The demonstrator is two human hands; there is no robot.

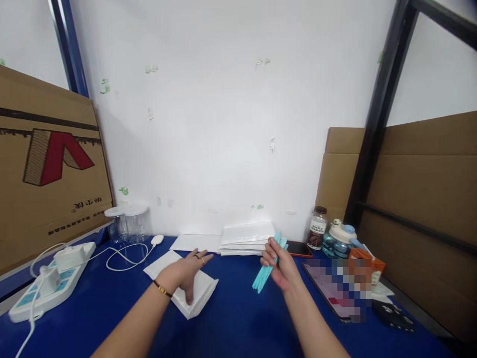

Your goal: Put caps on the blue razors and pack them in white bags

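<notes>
Your forearms [126, 323] span the blue table [238, 318] — left hand [183, 273] spread open over a white packet [201, 296] lying there, contact unclear, perhaps to steady it — while your right hand [281, 263] curls round teal strips [263, 278], seemingly to bundle them.

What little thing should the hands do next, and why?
Perhaps the left hand should grip the white packet, because its open fingers spread right over it, while the right hand is already holding turquoise strips.
</notes>
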